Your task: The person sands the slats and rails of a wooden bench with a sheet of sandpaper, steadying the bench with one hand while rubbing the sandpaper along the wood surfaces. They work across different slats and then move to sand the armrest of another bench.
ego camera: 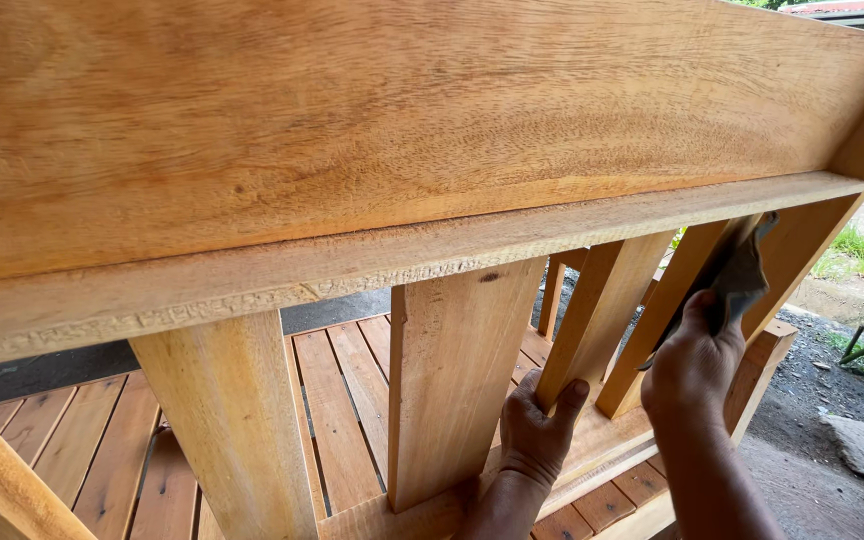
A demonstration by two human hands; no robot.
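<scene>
We record a broad top board [382,120] of bare, matt wood with smooth, wavy grain, and beneath it a rail [352,265] of the same pale timber whose front edge is rough and splintered. We list upright slats [457,380] of unfinished wood, matt and fairly smooth, one gripped by the left hand [540,425], and a grey, dull, flexible abrasive sheet [737,275], cloth or paper we cannot tell, pressed by the right hand [694,365]. Below, we note a slatted deck [347,410] of reddish wood with a slight sheen.

Top rail board [372,120] golden-orange, wavy grain; slats [452,380] pale tan; sanding sheet [737,275] dark grey; deck planks [342,410] reddish-brown.
</scene>
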